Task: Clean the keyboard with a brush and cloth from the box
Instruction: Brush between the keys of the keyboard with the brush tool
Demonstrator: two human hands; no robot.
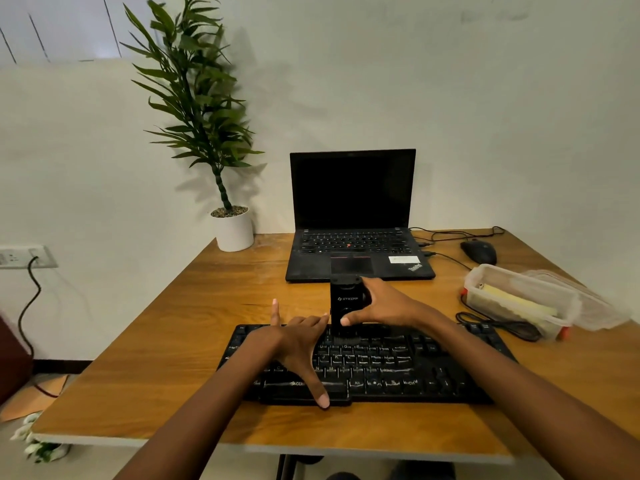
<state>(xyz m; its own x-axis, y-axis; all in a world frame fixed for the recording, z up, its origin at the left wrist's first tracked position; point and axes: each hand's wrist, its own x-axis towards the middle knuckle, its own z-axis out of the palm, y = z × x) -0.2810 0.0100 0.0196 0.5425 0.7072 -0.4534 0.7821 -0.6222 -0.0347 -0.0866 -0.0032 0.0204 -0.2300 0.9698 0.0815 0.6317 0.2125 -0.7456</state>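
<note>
At the middle of the keyboard's far rows, your right hand (384,303) grips the brush (346,303). The thumb is at its near face and the fingers curl round the far side. The brush is a boxy black block with a pale logo. It stands upright, and its short dark bristles are down on the keys.

Just left of it, your left hand (298,344) lies spread on the keyboard (398,368). The index finger points away from you, the thumb reaches the near edge by the space bar, and it holds nothing. I judge it is steadying the board.

The keyboard is black matte plastic with raised, faintly glossy keycaps. Its long axis runs left to right across you, so the strokes should follow the rows. The open keys lie to the right of the brush and toward you, while the left part sits under your other hand.

Farther right, well apart from both hands, stands the clear plastic box (509,273). A pale yellow cloth (519,301), or what looks like one, lies inside, and its lid (595,306) sits just beyond. Your right hand is the nearer one for it.

All of this rests on a wood-grain table (173,341), with an open laptop (353,216) behind.
</note>
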